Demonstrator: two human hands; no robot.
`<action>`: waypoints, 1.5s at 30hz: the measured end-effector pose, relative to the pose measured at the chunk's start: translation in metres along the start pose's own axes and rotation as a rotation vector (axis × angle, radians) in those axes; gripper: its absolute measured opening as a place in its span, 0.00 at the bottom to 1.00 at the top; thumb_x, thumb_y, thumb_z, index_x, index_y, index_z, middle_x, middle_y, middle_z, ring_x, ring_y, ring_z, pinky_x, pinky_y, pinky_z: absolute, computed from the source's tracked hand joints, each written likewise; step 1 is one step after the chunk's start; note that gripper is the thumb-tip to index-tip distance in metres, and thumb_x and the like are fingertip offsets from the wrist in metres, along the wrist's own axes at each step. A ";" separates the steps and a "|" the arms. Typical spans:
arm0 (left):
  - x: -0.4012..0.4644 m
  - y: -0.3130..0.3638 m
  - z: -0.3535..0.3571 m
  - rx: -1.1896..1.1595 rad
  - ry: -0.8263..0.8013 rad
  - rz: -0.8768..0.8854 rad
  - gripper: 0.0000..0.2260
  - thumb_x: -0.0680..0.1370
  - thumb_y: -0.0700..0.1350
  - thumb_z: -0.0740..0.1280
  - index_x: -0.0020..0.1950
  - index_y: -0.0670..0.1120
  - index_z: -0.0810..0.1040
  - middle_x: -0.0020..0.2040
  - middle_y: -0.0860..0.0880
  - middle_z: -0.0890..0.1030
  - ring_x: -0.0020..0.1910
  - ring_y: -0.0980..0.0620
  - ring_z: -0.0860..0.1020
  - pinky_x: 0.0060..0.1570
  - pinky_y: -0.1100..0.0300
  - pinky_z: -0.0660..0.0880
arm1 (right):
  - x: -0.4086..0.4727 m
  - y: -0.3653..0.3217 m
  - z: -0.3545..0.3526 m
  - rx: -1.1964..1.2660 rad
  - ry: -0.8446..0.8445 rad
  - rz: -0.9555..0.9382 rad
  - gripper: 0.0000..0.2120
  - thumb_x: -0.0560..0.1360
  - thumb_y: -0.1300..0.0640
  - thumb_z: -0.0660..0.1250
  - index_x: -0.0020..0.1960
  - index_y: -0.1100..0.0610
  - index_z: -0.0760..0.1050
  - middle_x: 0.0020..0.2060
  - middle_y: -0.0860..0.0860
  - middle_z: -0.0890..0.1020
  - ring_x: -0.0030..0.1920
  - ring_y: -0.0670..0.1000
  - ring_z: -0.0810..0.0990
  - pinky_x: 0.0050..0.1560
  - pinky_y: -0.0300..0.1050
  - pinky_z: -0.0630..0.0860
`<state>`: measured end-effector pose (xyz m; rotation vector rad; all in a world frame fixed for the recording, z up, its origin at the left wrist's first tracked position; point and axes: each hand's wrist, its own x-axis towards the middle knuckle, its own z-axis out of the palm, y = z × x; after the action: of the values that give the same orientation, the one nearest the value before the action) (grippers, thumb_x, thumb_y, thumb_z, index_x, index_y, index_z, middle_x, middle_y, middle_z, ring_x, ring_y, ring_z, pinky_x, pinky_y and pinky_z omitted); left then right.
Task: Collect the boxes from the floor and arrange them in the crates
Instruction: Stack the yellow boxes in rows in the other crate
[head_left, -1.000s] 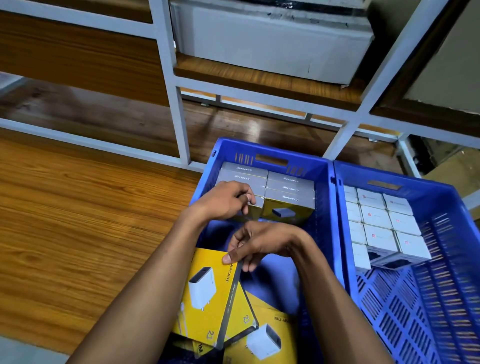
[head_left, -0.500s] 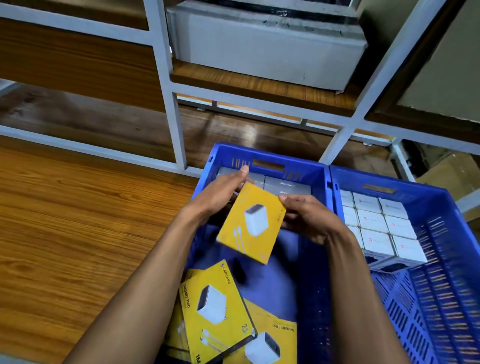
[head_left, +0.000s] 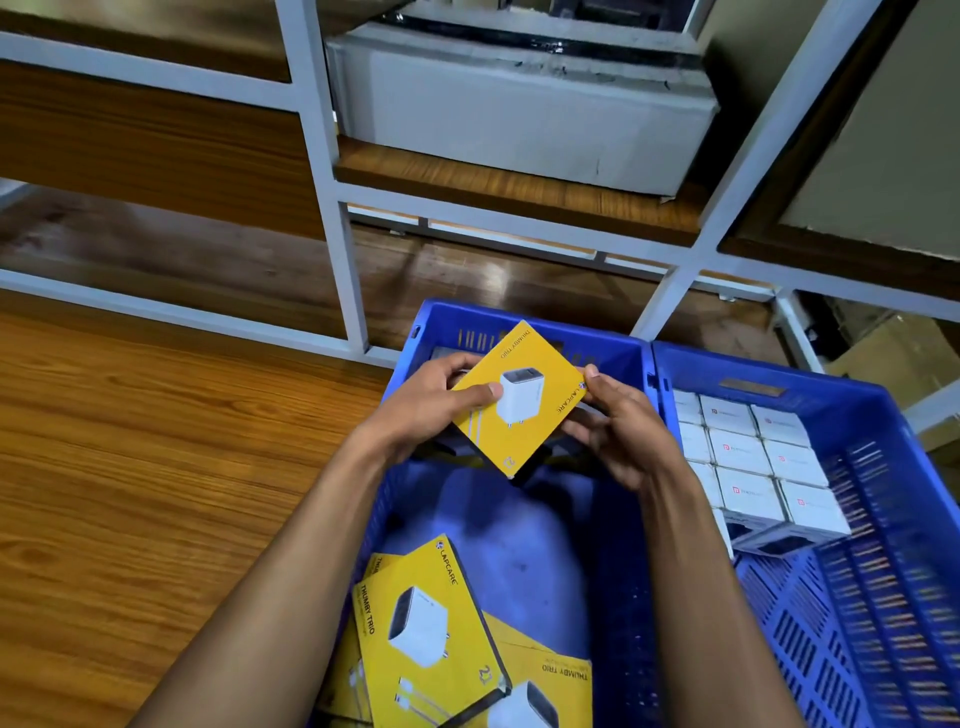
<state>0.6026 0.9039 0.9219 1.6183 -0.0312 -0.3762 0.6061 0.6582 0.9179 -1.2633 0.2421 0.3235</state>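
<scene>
Stretching across the left: wood-grain floor (head_left: 130, 493), lying open and bare up to the white steel shelving frame (head_left: 332, 218) at the back. Reaching in over the near-left rim of the left blue crate (head_left: 613, 358): the left hand (head_left: 421, 410), thumb pressing the printed face of a yellow charger box (head_left: 519, 400) and fingers curling behind its upper-left edge. Tilting corner-down above the crate's far half: that yellow charger box, clear of the walls. Gripping the box's right edge from the other side: the right hand (head_left: 618, 436), thumb tip at the box's right corner, fingers folding beneath. Lying loose and overlapping at the crate's near end: more yellow charger boxes (head_left: 431, 629), leaving a patch of bare blue floor between them and the held box. Peeking out behind the held box along the far wall: what may be a row of packed boxes, too hidden to tell. Sitting wall to wall on the right: the right blue crate (head_left: 883, 597), white boxes (head_left: 748, 467) packing its far-left corner in tidy rows, slotted floor lying open nearer the camera. Resting on the shelf above: a grey carton (head_left: 519, 114).
</scene>
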 end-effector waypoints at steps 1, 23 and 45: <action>0.000 0.000 0.000 -0.012 0.005 -0.003 0.14 0.81 0.46 0.73 0.66 0.48 0.79 0.56 0.48 0.87 0.52 0.49 0.86 0.48 0.56 0.82 | -0.001 -0.001 -0.001 0.024 -0.032 0.017 0.16 0.82 0.50 0.66 0.63 0.60 0.79 0.61 0.61 0.83 0.65 0.62 0.81 0.67 0.62 0.77; 0.005 -0.013 0.000 0.227 -0.055 0.180 0.29 0.78 0.48 0.77 0.76 0.60 0.71 0.61 0.50 0.83 0.58 0.46 0.83 0.62 0.49 0.81 | -0.012 -0.013 -0.010 -0.350 0.048 -0.378 0.17 0.71 0.58 0.81 0.58 0.55 0.83 0.54 0.53 0.87 0.57 0.55 0.85 0.55 0.52 0.83; 0.026 -0.036 0.026 0.784 -0.009 0.211 0.15 0.75 0.49 0.70 0.61 0.52 0.79 0.54 0.50 0.86 0.54 0.49 0.83 0.57 0.50 0.80 | -0.015 -0.016 -0.016 -1.208 0.022 -0.711 0.22 0.66 0.39 0.73 0.59 0.41 0.83 0.51 0.36 0.80 0.53 0.44 0.78 0.57 0.60 0.76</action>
<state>0.6127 0.8754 0.8805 2.3578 -0.3942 -0.2120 0.5979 0.6374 0.9333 -2.4240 -0.4760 -0.2265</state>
